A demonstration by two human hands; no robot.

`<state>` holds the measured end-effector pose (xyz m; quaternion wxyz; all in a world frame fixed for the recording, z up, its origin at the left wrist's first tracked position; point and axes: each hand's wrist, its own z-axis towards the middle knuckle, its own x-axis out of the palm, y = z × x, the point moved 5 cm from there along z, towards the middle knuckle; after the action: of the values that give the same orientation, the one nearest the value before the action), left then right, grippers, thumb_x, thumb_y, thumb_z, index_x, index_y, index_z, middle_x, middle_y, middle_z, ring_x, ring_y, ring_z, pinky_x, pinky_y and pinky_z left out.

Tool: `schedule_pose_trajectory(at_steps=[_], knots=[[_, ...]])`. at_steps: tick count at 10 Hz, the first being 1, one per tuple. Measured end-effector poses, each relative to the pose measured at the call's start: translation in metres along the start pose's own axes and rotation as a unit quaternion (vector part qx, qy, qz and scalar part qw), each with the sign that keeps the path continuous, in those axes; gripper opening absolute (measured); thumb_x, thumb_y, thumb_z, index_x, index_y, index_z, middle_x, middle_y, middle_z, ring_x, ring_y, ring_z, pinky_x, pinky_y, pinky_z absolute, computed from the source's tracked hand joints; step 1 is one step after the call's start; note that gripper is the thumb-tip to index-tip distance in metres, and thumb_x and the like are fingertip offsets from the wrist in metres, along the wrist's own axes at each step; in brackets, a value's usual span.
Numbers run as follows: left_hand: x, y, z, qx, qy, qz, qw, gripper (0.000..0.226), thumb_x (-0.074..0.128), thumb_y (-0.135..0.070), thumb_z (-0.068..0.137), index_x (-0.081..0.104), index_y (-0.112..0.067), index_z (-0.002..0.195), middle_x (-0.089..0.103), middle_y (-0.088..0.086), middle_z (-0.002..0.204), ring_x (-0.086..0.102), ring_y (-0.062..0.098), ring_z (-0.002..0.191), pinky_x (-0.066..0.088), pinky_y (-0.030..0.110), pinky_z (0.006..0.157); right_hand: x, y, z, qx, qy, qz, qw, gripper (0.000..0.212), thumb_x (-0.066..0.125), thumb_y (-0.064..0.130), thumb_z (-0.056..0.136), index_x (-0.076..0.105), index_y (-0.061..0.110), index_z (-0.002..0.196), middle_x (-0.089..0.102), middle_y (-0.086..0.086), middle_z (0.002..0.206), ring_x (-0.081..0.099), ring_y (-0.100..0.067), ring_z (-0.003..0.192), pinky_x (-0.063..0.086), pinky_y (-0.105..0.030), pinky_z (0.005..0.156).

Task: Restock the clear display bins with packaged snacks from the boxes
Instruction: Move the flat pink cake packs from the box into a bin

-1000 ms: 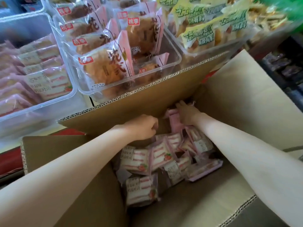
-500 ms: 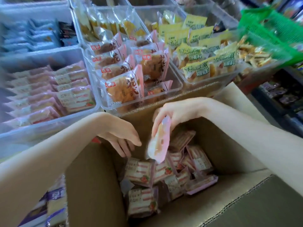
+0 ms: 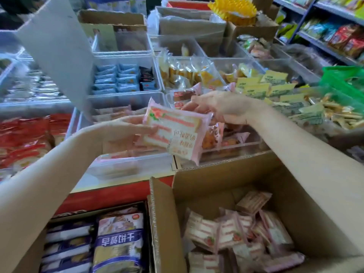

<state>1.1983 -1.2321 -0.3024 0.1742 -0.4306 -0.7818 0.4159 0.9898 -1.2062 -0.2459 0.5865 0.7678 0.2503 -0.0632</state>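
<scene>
A pink strawberry snack pack (image 3: pixel 177 134) is held in the air over the clear display bins, between both hands. My left hand (image 3: pixel 128 133) grips its left edge, thumb on top and fingers beneath. My right hand (image 3: pixel 216 107) pinches its upper right corner. Below them the clear bin (image 3: pixel 126 168) at the front holds similar pink packs. The open cardboard box (image 3: pixel 216 186) at the lower right contains several more pink packs (image 3: pixel 236 239) lying loose on its bottom.
A second box at the lower left holds blue-and-white biscuit bags (image 3: pixel 118 241). Bins of red packs (image 3: pixel 23 138), blue packs (image 3: pixel 116 79) and yellow-green packs (image 3: pixel 275 91) surround the hands. A raised cardboard flap (image 3: pixel 59 50) stands left, a green basket (image 3: pixel 342 79) right.
My right hand lifted a pink pack out of the box and up over the bins. My left hand left the box and took hold of the pack's other side.
</scene>
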Motion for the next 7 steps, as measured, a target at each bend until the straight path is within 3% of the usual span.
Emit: schedule_pose_trajectory(at_steps=[1,2,3,4,5,6,7], knots=[[-0.044,0.009,0.012,0.063,-0.059,-0.029,0.996,0.084,0.087,-0.042,0.053,0.052,-0.027,0.128,0.058,0.008,0.128,0.06,0.027,0.112,0.05,0.046,0.093,0.022,0.026,0.019,0.007,-0.046,-0.201,0.978,0.035,0.06,0.04,0.088,0.067,0.008,0.102,0.057,0.007,0.075,0.056,-0.011,0.074,0.042,-0.016,0.061],[-0.055,0.002,0.002,0.096,-0.102,-0.056,0.989,0.063,0.08,-0.025,0.068,0.053,-0.02,0.125,0.066,0.005,0.111,0.066,0.021,0.099,0.055,0.039,0.085,0.047,0.042,0.046,0.01,-0.027,-0.415,0.909,0.044,0.067,0.046,0.081,0.065,0.003,0.087,0.052,0.002,0.068,0.047,-0.014,0.064,0.035,-0.029,0.058],[-0.066,0.002,-0.001,0.111,-0.137,-0.02,0.984,0.025,0.062,-0.003,0.084,0.061,-0.019,0.103,0.072,-0.001,0.083,0.069,0.012,0.073,0.059,0.025,0.065,0.054,0.052,0.064,0.027,-0.049,-0.421,0.905,0.053,0.068,0.046,0.08,0.059,0.015,0.123,0.064,-0.001,0.111,0.058,-0.015,0.095,0.045,-0.029,0.073],[-0.081,-0.006,-0.001,0.137,-0.193,0.085,0.968,0.023,0.067,-0.01,0.083,0.065,-0.012,0.105,0.068,0.008,0.096,0.065,0.022,0.087,0.055,0.034,0.082,0.074,0.067,0.081,-0.012,-0.058,-0.246,0.967,0.068,0.073,0.03,0.08,0.041,0.02,0.139,0.06,0.001,0.117,0.06,-0.018,0.104,0.052,-0.028,0.081],[-0.093,-0.017,0.002,0.188,-0.25,0.039,0.949,0.024,0.072,-0.012,0.079,0.066,-0.011,0.102,0.065,0.003,0.085,0.063,0.017,0.082,0.053,0.025,0.074,0.077,0.077,0.1,-0.042,-0.11,-0.27,0.956,0.038,0.07,0.02,0.083,0.06,0.014,0.119,0.062,-0.001,0.111,0.059,-0.014,0.099,0.05,-0.029,0.089],[-0.106,-0.008,0.015,0.185,-0.216,-0.088,0.955,0.049,0.075,-0.014,0.073,0.051,-0.014,0.116,0.064,0.005,0.101,0.065,0.017,0.09,0.054,0.029,0.079,0.06,0.073,0.108,-0.048,-0.209,-0.169,0.962,0.02,0.067,0.017,0.086,0.061,0.009,0.103,0.063,-0.006,0.102,0.062,-0.011,0.081,0.054,-0.028,0.072],[-0.109,0.012,0.031,0.133,-0.204,0.041,0.969,0.039,0.072,-0.011,0.077,0.057,-0.015,0.113,0.065,0.001,0.104,0.062,0.017,0.096,0.049,0.034,0.091,0.051,0.055,0.107,-0.02,-0.186,0.024,0.982,0.013,0.065,0.013,0.087,0.055,0.01,0.095,0.062,-0.006,0.086,0.064,-0.006,0.06,0.056,-0.024,0.056]])
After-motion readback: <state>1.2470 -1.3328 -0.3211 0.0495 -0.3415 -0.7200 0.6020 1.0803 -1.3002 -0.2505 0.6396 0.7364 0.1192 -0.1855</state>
